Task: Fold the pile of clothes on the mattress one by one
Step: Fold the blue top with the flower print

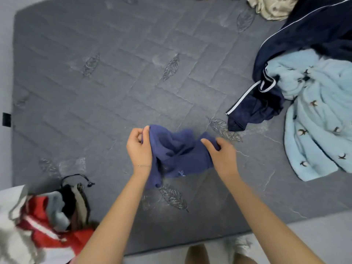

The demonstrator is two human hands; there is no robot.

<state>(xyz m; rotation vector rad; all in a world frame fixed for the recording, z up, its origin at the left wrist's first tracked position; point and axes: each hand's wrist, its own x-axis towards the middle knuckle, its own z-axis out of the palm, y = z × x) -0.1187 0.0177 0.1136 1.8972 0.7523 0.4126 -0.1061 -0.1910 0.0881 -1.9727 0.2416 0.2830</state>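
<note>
Nearest you, on the near left corner of the mattress (114,73), a heap (53,212) of clothes lies blurred: red, white, pale blue, black and brown, with a dark cord looping out at its far side. Both your forearms reach out over the grey quilting. Your left hand (140,147), a thin bracelet (142,166) at its wrist, has its fingers curled and pinches the upper left edge of the blue cloth (177,151). Your right hand (222,157) pinches the cloth's right edge between thumb and curled fingers. The cloth hangs bunched between the two hands, over the middle of the mattress toward its near side, its lower end trailing by your left wrist; whether it touches the surface cannot be told. Farther right a navy garment (266,103) with white piping lies crumpled, and a pale blue fleece (320,121) with small bird figures lies against it. At the far right sits a beige cloth (272,8). A black tag (6,120) shows at the mattress's left edge.
</note>
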